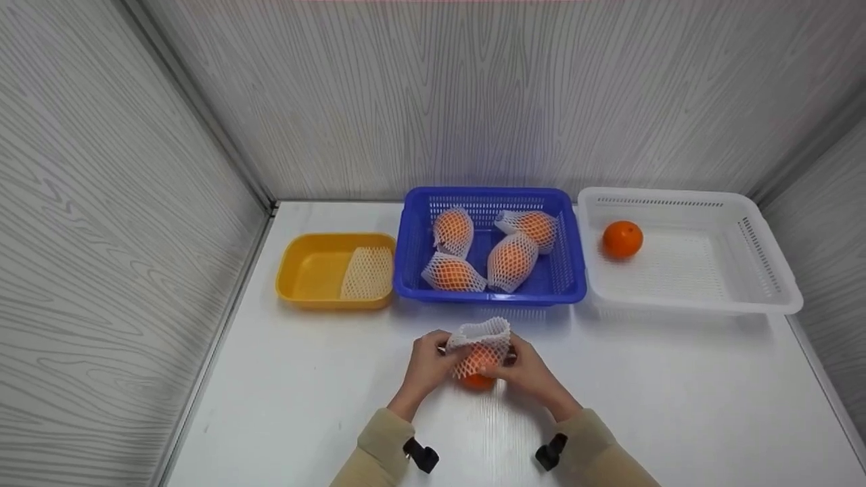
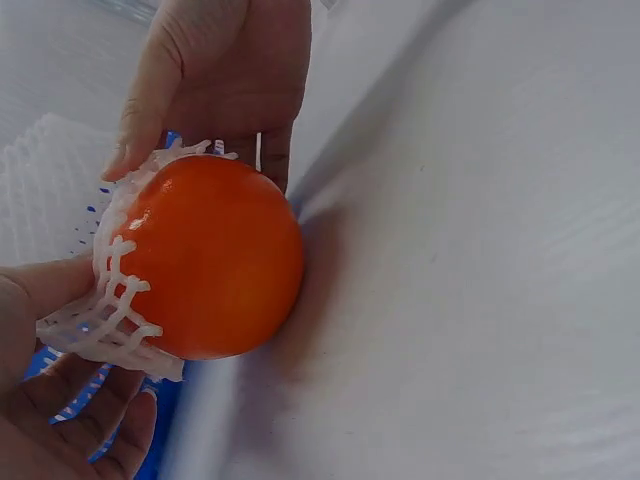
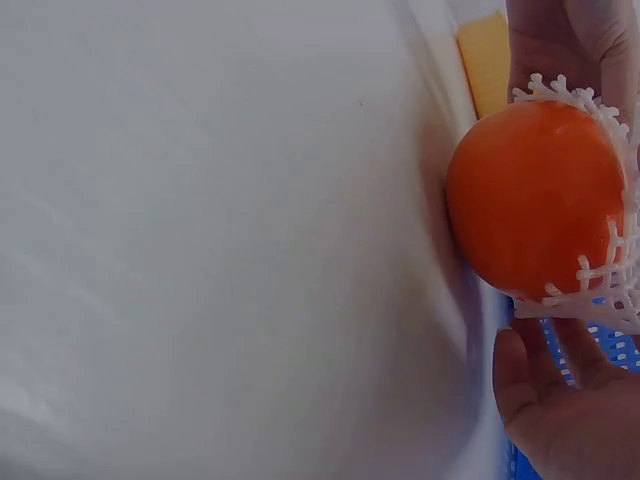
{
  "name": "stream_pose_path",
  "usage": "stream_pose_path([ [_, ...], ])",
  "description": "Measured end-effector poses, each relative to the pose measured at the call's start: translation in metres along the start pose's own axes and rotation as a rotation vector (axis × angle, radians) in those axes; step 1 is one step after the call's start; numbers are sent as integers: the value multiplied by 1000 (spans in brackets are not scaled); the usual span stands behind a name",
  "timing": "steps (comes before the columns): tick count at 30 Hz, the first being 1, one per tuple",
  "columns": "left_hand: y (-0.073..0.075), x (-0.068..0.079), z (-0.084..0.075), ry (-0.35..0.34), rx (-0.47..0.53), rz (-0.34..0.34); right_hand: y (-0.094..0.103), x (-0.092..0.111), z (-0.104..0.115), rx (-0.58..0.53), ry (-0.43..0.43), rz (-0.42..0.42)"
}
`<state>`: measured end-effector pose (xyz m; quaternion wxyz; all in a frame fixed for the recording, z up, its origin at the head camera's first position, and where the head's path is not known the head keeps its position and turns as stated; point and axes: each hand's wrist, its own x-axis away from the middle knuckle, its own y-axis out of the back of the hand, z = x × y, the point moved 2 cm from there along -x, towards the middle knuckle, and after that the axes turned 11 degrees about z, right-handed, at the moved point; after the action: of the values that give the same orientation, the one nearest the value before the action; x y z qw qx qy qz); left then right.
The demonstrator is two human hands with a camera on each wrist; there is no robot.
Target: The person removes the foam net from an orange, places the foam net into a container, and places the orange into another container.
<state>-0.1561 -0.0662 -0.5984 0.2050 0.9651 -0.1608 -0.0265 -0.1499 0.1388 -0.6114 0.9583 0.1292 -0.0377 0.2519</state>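
Both hands work at one orange (image 1: 477,383) above the white table, near the front. A white foam net sleeve (image 1: 497,341) covers its upper part, its mouth standing wide, while the bare lower part shows below. My left hand (image 1: 426,362) pinches the net from the left, thumb toward the fruit. From the right, my right hand (image 1: 531,373) holds the net the same way. The left wrist view shows the orange (image 2: 225,260) bulging bare out of the net's cut edge (image 2: 120,300). In the right wrist view, fingers of the right hand (image 3: 575,410) lie beside the net.
Behind the hands, a blue basket (image 1: 490,297) holds several netted oranges (image 1: 512,260). On its left, a yellow tray (image 1: 311,270) contains flat foam nets (image 1: 367,274). A white basket (image 1: 690,303) on the right holds one bare orange (image 1: 622,239). Grey wood-grain walls (image 1: 473,101) enclose the table.
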Motion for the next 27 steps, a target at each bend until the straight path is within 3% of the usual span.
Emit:
stream_pose_path([
  [7,0,3,2,-3,29,-26,-5,5,-1,-41,-14,42],
  [14,0,1,0,2,158,-40,-6,4,-4,-6,-61,93],
  [17,2,1,-3,-2,167,-44,-6,4,-2,1,-50,117],
  [27,26,7,-20,28,218,-97,-6,7,1,44,-110,121],
])
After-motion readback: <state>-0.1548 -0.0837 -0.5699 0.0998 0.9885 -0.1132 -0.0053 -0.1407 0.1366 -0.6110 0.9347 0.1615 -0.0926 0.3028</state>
